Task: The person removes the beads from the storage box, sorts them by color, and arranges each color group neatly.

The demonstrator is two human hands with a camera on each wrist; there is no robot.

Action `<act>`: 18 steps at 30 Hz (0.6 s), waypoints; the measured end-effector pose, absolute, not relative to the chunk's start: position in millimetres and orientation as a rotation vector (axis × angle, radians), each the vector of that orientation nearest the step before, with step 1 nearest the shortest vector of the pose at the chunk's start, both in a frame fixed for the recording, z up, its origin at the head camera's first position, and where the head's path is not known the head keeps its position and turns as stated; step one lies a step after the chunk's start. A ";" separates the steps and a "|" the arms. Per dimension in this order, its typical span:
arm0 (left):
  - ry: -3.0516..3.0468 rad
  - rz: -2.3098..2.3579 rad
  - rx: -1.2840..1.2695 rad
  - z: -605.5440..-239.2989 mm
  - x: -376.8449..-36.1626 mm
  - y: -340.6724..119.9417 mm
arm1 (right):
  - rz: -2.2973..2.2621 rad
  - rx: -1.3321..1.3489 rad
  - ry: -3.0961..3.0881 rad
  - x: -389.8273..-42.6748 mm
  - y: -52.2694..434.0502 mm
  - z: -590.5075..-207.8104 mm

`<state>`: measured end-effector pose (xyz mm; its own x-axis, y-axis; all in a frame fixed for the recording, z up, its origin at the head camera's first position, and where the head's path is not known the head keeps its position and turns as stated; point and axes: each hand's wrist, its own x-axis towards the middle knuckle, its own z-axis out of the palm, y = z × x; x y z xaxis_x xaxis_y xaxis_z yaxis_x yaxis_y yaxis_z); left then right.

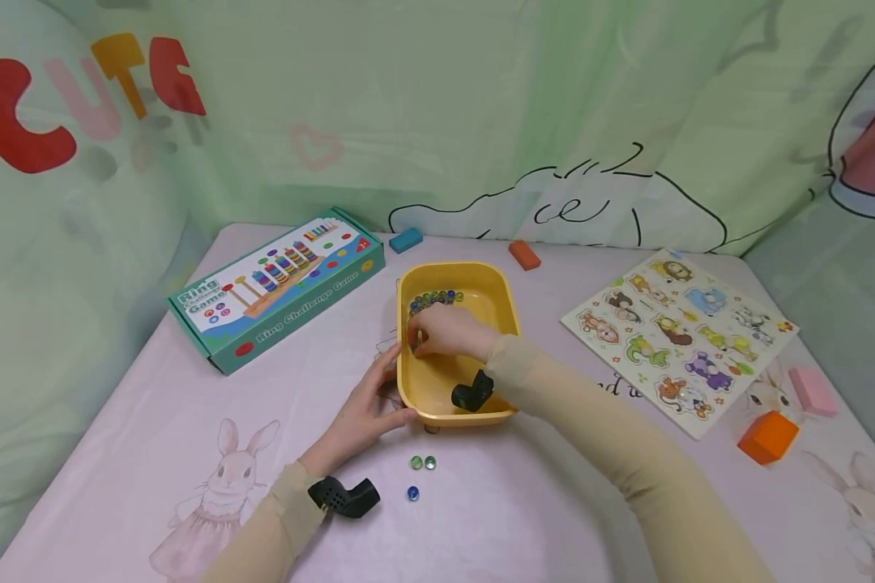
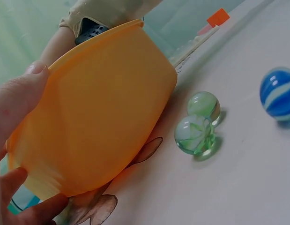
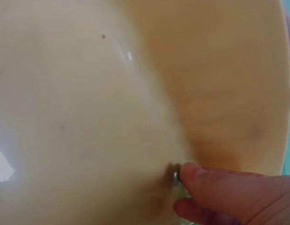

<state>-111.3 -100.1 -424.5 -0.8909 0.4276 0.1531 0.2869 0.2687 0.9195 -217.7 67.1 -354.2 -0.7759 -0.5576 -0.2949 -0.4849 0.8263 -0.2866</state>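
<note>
Left hand [image 1: 360, 409] gripping near corner of yellow tub [image 1: 497, 301] on table, right hand [image 1: 445, 330] inside pinching a marble [image 3: 176, 177] off the floor by the marble heap [image 1: 433, 300]; risk: smooth glass slipping from fingertips, rolling loose.

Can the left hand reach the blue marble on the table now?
Probably yes: the left hand holds the yellow tub, and the blue marble lies close with bare table between, but it must let go first.
</note>
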 end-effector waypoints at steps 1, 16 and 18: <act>2.399 1.692 0.671 -424.0 -111.1 -99.8 | -0.275 -0.787 2.632 -217.4 67.3 -353.4; 2.380 1.683 0.632 -416.1 -107.5 -98.1 | -0.293 -0.870 2.553 -187.8 91.8 -317.9; 2.390 1.681 0.633 -420.3 -108.8 -99.1 | -0.315 -0.864 2.570 -180.1 97.7 -312.4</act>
<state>-108.8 -99.1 -420.3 -0.8994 0.4215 0.1159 0.2515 0.2821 0.9258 -180.1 97.7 -312.4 -0.7242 -0.6174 -0.3073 -0.5248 0.7824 -0.3352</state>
